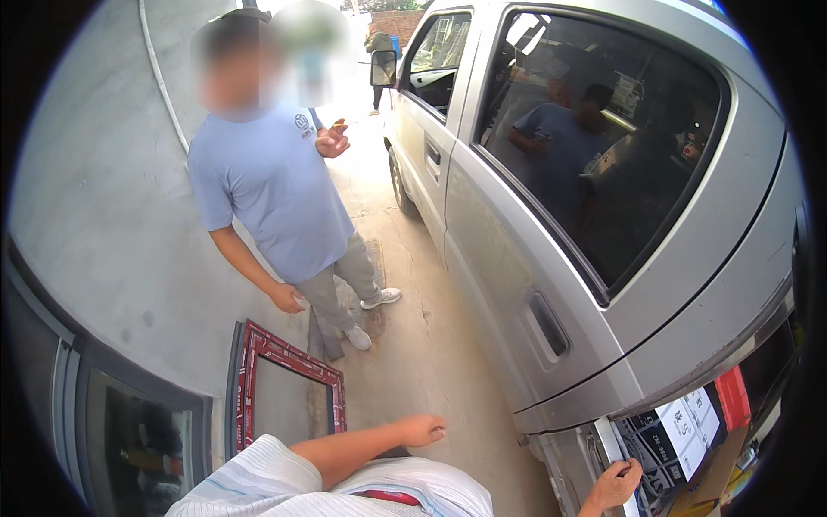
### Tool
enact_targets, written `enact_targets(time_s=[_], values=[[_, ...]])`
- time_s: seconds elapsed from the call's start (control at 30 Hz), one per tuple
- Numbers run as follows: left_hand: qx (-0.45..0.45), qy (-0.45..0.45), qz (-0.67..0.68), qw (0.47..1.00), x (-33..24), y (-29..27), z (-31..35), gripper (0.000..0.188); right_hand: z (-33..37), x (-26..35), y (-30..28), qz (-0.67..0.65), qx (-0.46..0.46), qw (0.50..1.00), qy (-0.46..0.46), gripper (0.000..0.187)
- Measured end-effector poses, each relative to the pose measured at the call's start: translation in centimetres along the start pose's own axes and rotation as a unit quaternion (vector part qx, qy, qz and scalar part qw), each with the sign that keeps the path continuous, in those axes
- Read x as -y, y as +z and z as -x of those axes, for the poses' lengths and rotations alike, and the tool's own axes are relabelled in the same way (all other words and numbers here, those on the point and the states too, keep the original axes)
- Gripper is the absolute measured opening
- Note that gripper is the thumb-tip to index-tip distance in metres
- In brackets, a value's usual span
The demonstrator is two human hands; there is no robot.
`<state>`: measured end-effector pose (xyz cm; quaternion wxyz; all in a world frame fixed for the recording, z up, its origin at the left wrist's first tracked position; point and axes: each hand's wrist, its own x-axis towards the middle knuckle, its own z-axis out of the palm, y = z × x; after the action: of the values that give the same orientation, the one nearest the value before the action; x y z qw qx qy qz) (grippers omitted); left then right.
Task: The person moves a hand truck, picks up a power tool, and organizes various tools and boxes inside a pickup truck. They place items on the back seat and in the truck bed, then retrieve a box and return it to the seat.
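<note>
A dark, box-like package (648, 446) with pale printing and a large white panel (691, 431) lies slanted in the open rear of the silver vehicle (487, 276). Its near edge is beside the right hand's (613, 486) curled fingers (629, 470); whether they touch is unclear.

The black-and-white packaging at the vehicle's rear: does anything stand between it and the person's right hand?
Nothing visible does. The right hand is beside the black-and-white packaging; the red object lies on the packaging's far side. Whether the fingers touch the packaging is unclear.
</note>
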<state>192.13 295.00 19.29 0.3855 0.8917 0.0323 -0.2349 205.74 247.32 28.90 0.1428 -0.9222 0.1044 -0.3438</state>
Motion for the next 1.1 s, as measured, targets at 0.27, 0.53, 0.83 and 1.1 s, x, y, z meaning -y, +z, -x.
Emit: enact_targets(time_s=[0.27, 0.53, 0.83, 1.1], values=[[-0.179, -0.416, 0.16, 0.877, 23.8, 1.4, 15.6, 0.037, -1.1, 0.3, 0.1, 0.132, -0.109, 0.984, -0.053, 0.016], [-0.143, -0.363, 0.134, 0.911, 25.9, 8.5, 17.2, 0.037, -0.6, 0.3, 1.3, 0.169, -0.121, 0.977, -0.049, 0.014], [-0.135, -0.287, 0.201, 0.927, 19.1, 2.6, 8.5, 0.039, -0.6, -0.5, 1.0, 0.154, -0.118, 0.98, -0.041, 0.016], [-0.168, -0.299, 0.231, 0.911, 18.5, 2.6, 7.9, 0.037, -0.9, 0.3, 0.4, 0.151, -0.107, 0.981, -0.066, 0.02]])
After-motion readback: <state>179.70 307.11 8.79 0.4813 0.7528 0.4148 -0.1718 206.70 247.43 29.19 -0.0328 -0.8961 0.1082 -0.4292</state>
